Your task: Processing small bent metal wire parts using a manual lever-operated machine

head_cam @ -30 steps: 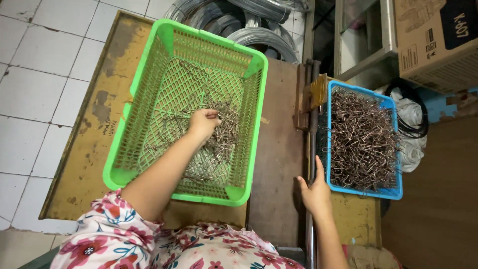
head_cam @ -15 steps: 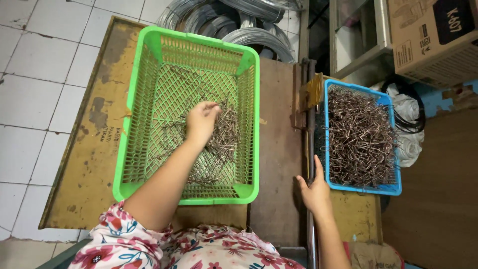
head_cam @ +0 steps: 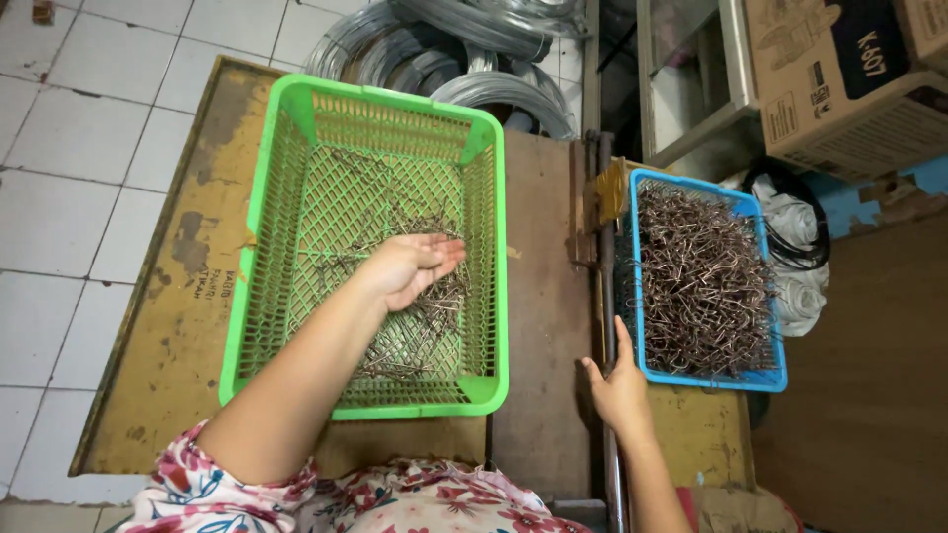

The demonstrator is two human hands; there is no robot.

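Note:
My left hand (head_cam: 410, 268) reaches into a green plastic basket (head_cam: 286, 247) and sits on a loose pile of short bent wire pieces (head_cam: 420, 331), fingers curled together on a few of them. My right hand (head_cam: 617, 390) rests flat on a vertical metal bar (head_cam: 604, 247), thumb spread, just left of a blue basket (head_cam: 711, 378). The blue basket is heaped with the same brownish bent wire pieces (head_cam: 701, 281).
Both baskets stand on a worn yellow wooden bench (head_cam: 168, 326) with a brown board (head_cam: 538, 296) between them. Coils of grey wire (head_cam: 464, 49) lie behind the green basket. Cardboard boxes (head_cam: 839, 69) and a white bag (head_cam: 795, 266) sit at the right. White floor tiles (head_cam: 69, 197) lie left.
My left hand has shifted slightly on the wire pile and its fingers now point right. My right hand has stayed on the metal bar.

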